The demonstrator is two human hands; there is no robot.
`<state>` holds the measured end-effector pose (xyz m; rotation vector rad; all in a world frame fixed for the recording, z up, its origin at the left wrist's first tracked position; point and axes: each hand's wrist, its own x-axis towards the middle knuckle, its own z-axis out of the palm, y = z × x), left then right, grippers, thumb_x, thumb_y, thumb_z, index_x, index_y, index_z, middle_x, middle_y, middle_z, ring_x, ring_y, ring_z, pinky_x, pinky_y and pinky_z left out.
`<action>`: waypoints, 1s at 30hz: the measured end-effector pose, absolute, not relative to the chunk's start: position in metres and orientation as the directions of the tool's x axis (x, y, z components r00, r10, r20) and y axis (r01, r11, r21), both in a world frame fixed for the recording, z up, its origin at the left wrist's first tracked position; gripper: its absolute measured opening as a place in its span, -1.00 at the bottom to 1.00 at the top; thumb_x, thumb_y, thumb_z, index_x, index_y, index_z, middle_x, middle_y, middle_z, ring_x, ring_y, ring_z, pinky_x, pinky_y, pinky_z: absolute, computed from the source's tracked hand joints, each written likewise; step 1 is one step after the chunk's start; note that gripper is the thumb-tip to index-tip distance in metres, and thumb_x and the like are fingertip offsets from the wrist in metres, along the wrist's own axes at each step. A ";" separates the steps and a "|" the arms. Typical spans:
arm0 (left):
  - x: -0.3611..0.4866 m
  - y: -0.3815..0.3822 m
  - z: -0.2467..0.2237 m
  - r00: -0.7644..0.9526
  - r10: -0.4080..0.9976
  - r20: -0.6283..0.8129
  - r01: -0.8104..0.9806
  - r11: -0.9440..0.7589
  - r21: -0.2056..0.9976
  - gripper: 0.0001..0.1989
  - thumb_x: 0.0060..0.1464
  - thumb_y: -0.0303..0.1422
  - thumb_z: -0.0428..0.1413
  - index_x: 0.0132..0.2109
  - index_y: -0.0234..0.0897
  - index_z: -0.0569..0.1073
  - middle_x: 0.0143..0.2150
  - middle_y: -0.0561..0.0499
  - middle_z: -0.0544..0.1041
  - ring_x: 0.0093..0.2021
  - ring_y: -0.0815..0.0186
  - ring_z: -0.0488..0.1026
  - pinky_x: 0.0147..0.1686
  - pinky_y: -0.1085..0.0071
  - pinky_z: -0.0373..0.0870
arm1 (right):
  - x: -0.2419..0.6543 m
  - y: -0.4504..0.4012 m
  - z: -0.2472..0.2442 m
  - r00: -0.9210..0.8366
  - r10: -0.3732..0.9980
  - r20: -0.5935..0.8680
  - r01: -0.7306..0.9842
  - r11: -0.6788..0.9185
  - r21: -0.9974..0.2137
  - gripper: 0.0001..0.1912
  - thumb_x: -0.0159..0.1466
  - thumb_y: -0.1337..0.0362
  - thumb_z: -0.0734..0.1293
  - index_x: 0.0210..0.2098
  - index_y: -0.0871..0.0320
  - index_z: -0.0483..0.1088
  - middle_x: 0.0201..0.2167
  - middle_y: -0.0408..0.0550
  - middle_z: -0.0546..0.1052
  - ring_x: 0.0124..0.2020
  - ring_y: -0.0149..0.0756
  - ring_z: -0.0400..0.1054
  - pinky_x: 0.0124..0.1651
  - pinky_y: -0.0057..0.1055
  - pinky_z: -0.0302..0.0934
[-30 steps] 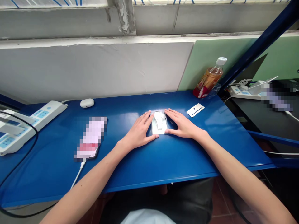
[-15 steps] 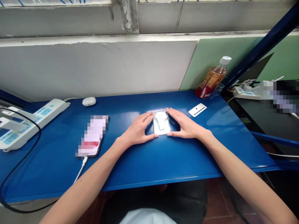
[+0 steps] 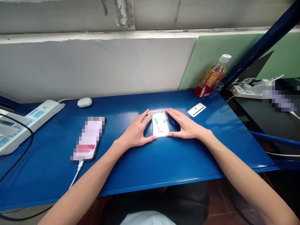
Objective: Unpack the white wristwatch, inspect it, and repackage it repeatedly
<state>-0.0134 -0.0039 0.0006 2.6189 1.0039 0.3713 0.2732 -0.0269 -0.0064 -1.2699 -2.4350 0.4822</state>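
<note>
we see a small, flat, rectangular packet of clear and white plastic (image 3: 160,125) lying on a glossy blue desk (image 3: 187,162), midway between two bare hands. a raised white shape sits in its middle, too bright with glare for us to name.

at the packet's left side is the left hand (image 3: 138,129), its fingers stretched forward and its thumb swung well away from them, so its grip is spread. the fingertips reach the far left corner and the thumb tip the near left corner. the right hand (image 3: 184,125) mirrors it, just as spread, with fingertips at the far right corner and thumb tip at the near right one. blue surface shows between each palm and the packet's edge. we cannot tell whether the tips pinch the plastic, press on it or only touch it.

near the right hand we find a silver rectangular card with a dark stripe (image 3: 197,110), and behind it a clear plastic bottle of amber drink with a white cap (image 3: 212,79). well apart from the left hand lie a flat phone with a blurred screen (image 3: 90,137), a rounded white case (image 3: 84,102) and a long white power strip with blue sockets (image 3: 38,113).
</note>
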 end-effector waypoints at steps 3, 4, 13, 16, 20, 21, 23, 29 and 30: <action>-0.013 -0.003 0.000 0.729 0.675 0.113 0.604 -0.712 0.357 -0.04 0.14 0.08 0.15 0.45 -0.36 -0.02 0.47 -0.33 0.03 0.45 -0.08 0.00 0.37 0.00 0.04 | 0.274 -0.027 -0.008 -0.551 0.822 0.141 0.704 0.550 -0.450 0.10 0.18 -0.20 0.38 0.46 0.25 -0.11 0.43 0.30 0.07 0.45 0.16 -0.08 0.41 0.11 -0.01; -0.013 -0.003 0.000 0.732 0.672 0.112 0.603 -0.716 0.352 -0.06 0.14 0.08 0.14 0.45 -0.37 0.00 0.47 -0.32 0.05 0.45 -0.08 0.01 0.37 0.01 0.03 | 0.274 -0.027 -0.008 -0.556 0.819 0.142 0.701 0.554 -0.450 0.09 0.19 -0.20 0.37 0.46 0.24 -0.11 0.43 0.30 0.08 0.45 0.15 -0.08 0.40 0.11 -0.01; -0.013 -0.004 -0.001 0.734 0.671 0.107 0.608 -0.719 0.335 -0.08 0.16 0.09 0.10 0.45 -0.38 0.02 0.47 -0.29 0.06 0.45 -0.05 0.01 0.38 0.04 0.00 | 0.274 -0.027 -0.005 -0.552 0.823 0.134 0.709 0.547 -0.446 0.06 0.19 -0.20 0.37 0.45 0.26 -0.05 0.41 0.31 0.13 0.43 0.20 -0.02 0.38 0.12 0.03; -0.013 -0.004 0.001 0.733 0.674 0.096 0.615 -0.715 0.332 -0.08 0.17 0.09 0.09 0.44 -0.40 0.02 0.47 -0.29 0.06 0.45 -0.04 0.01 0.39 0.05 0.00 | 0.274 -0.027 -0.005 -0.557 0.818 0.147 0.705 0.559 -0.437 0.05 0.20 -0.20 0.36 0.45 0.25 -0.05 0.40 0.31 0.16 0.42 0.19 0.00 0.37 0.12 0.04; -0.013 -0.004 0.002 0.738 0.670 0.083 0.616 -0.718 0.324 -0.07 0.18 0.10 0.08 0.45 -0.42 0.01 0.47 -0.29 0.04 0.46 -0.03 -0.02 0.40 0.07 -0.02 | 0.273 -0.027 -0.006 -0.561 0.807 0.184 0.686 0.578 -0.443 0.07 0.20 -0.17 0.39 0.46 0.22 -0.12 0.44 0.30 0.06 0.44 0.15 -0.03 0.39 0.10 0.01; -0.013 -0.004 0.001 0.739 0.668 0.083 0.614 -0.720 0.324 -0.07 0.18 0.10 0.08 0.45 -0.40 0.00 0.48 -0.28 0.04 0.46 -0.03 -0.02 0.40 0.06 -0.02 | 0.273 -0.027 -0.006 -0.563 0.803 0.196 0.677 0.584 -0.448 0.09 0.20 -0.16 0.39 0.47 0.21 -0.15 0.45 0.28 0.02 0.44 0.14 -0.05 0.40 0.10 0.00; -0.014 -0.004 0.000 0.742 0.665 0.088 0.609 -0.723 0.326 -0.08 0.18 0.09 0.08 0.46 -0.36 -0.02 0.48 -0.26 0.04 0.47 -0.04 -0.03 0.39 0.04 -0.02 | 0.273 -0.027 -0.006 -0.565 0.799 0.206 0.666 0.589 -0.457 0.10 0.19 -0.14 0.41 0.48 0.19 -0.18 0.45 0.27 0.01 0.44 0.15 -0.05 0.40 0.12 0.00; -0.013 -0.004 -0.001 0.744 0.661 0.098 0.608 -0.731 0.311 -0.11 0.19 0.03 0.08 0.45 -0.43 0.00 0.47 -0.33 0.04 0.46 -0.07 -0.01 0.39 0.02 -0.02 | 0.271 -0.028 -0.006 -0.562 0.804 0.192 0.682 0.582 -0.442 0.05 0.19 -0.16 0.40 0.44 0.27 -0.03 0.40 0.34 0.14 0.41 0.16 0.03 0.39 0.09 0.03; -0.013 -0.005 0.000 0.740 0.665 0.101 0.611 -0.728 0.313 -0.12 0.20 0.01 0.09 0.44 -0.43 0.02 0.46 -0.34 0.06 0.45 -0.07 0.00 0.39 0.02 -0.01 | 0.270 -0.028 -0.006 -0.558 0.807 0.194 0.688 0.580 -0.435 0.04 0.19 -0.17 0.40 0.43 0.27 -0.02 0.40 0.34 0.15 0.41 0.16 0.04 0.38 0.09 0.04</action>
